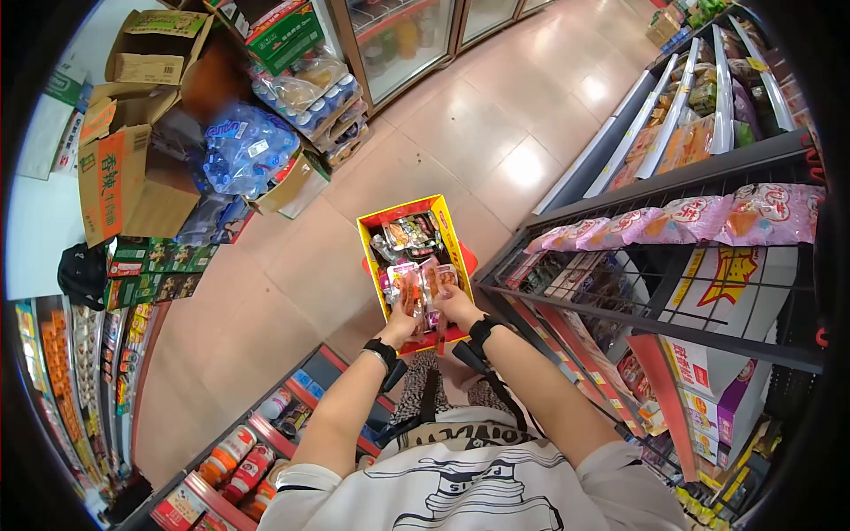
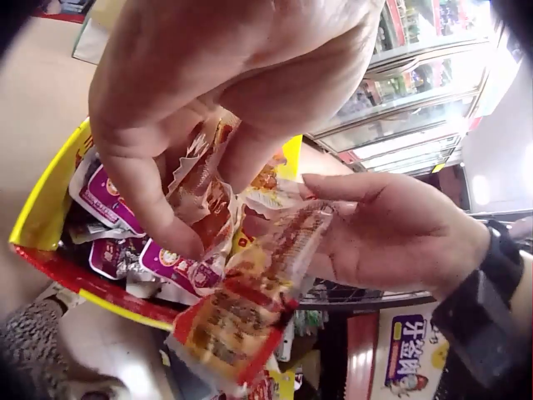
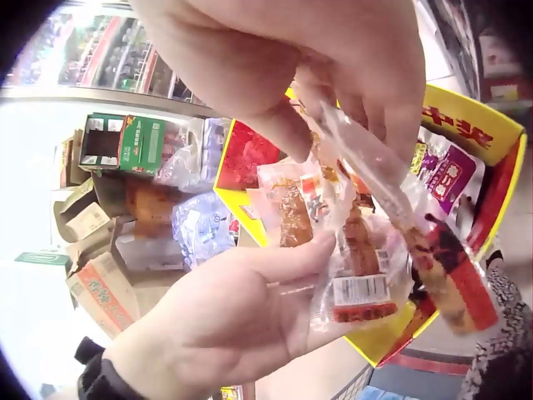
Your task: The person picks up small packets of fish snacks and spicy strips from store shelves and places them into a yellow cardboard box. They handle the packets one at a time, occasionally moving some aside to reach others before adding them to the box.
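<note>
Both hands are over a yellow and red box (image 1: 365,257) of packaged snacks, seen in the head view. My left hand (image 3: 221,312) grips clear snack packets with brown food inside, one of them a barcoded packet (image 3: 361,283) under its thumb. My right hand (image 2: 387,233) pinches another clear packet with a red end (image 2: 237,325), which hangs tilted beside the box. The two hands are close together, and their packets overlap in both wrist views. Purple and white packets (image 2: 108,200) lie in the box below, along with dark-wrapped snacks (image 1: 412,232).
A shelf rack (image 1: 655,265) with pink bags (image 1: 682,219) stands close on the right. To the left are open cardboard boxes (image 1: 113,190) and wrapped bottles (image 1: 248,150). Glass-door fridges (image 1: 403,44) line the back. A low shelf (image 1: 266,425) sits at front left, beside the tiled floor (image 1: 266,292).
</note>
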`<state>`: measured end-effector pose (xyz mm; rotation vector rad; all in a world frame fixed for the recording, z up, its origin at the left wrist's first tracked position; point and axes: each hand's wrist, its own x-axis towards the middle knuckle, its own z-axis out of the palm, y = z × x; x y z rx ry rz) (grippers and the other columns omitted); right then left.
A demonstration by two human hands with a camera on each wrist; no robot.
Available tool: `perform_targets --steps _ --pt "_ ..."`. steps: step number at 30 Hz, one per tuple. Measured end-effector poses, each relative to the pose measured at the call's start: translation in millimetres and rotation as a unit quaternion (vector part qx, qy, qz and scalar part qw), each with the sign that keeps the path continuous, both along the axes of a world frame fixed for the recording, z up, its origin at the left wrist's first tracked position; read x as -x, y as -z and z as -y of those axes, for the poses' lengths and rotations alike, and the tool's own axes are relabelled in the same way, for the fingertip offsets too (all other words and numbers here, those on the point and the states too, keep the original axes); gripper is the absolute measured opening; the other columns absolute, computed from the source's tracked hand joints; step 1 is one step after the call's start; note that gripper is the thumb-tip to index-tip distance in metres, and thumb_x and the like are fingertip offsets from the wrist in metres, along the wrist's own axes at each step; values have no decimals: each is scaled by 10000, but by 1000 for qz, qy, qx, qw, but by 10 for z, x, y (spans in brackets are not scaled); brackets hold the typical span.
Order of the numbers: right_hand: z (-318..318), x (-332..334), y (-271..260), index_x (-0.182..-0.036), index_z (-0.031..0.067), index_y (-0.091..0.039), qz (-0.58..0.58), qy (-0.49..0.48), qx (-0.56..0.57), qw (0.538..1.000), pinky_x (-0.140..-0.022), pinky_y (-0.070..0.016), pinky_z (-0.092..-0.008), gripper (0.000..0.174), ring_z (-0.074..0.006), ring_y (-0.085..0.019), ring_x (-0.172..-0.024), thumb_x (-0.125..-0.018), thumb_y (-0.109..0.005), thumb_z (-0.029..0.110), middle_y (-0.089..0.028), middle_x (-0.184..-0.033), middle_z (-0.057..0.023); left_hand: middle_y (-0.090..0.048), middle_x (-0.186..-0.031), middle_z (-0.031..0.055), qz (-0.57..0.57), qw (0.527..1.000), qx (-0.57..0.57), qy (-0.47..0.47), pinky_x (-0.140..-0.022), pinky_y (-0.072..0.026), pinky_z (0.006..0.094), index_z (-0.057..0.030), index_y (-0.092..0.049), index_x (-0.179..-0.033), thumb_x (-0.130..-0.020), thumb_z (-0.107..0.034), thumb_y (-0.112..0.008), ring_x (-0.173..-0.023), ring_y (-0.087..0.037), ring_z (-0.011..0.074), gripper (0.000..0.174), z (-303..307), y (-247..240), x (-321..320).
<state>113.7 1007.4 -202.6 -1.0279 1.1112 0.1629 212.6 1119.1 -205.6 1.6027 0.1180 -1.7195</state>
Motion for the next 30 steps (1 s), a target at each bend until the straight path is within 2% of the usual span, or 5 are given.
perform_targets --steps 8,10,14,18,30 --pt "147 298 -136 -1132 5 -450 1 65 -8 998 -548 -458 -259 384 -140 -554 -657 -755 -519 -9 -569 -858 -84 -520 -1099 49 142 967 210 2 -712 -465 396 -159 -210 -1320 -761 -26 -550 -943 -517 204 668 -209 426 17" --pt "153 519 146 -1069 -18 -501 12 19 51 998 -590 -478 -250 328 -165 -589 -703 -744 -538 -1 -593 -856 -101 -525 -1102 59 112 970 54 207 -724 -462 388 -131 -280 -1288 -760 -129 -582 -975 -511 213 608 -31 -365 -109" --pt "225 980 -345 -956 -28 -562 39 -100 186 977 -664 -471 -279 226 -166 -582 -736 -750 -565 65 -609 -836 -99 -599 -925 47 133 957 91 240 -693 -456 251 24 -503 -1048 -763 -185 -603 -805 -573 148 367 -243 24 -226" --pt "298 1584 -883 -929 19 -571 42 -90 309 946 -709 -463 -294 209 -182 -592 -797 -743 -589 112 -621 -853 -102 -538 -788 8 104 957 189 192 -661 -448 261 -32 -519 -980 -802 -40 -523 -710 -535 126 178 -113 -323 -287" --pt "-491 3335 -2812 -998 16 -530 -70 122 538 831 -696 -465 -324 228 -233 -582 -819 -787 -566 93 -591 -908 -119 -572 -1009 105 147 871 233 407 -713 -451 250 16 -477 -1128 -780 -86 -587 -877 -555 148 379 899 -1002 391"
